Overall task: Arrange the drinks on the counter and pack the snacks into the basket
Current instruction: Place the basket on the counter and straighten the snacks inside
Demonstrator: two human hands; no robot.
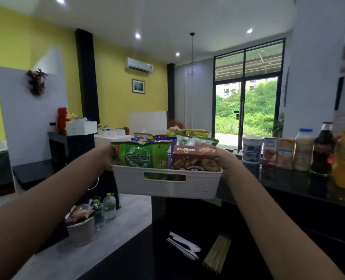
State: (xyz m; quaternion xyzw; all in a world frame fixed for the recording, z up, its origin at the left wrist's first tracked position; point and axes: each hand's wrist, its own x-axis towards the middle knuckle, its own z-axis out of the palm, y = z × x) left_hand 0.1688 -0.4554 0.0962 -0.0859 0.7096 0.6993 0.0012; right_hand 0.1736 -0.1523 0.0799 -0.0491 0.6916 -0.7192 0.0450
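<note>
While held aloft, the white basket brims with snacks.
Left hand and right hand grip its opposite ends.

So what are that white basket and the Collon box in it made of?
The white basket looks like moulded plastic, matte: a regular woven-style embossing and a cleanly cut handle slot. The Collon box seems to be printed cardboard with a slight sheen: flat faces and straight folded edges.

My left forearm bare to the wrist, my right forearm the same, my left hand and my right hand bare, fingers mostly hidden.
</note>
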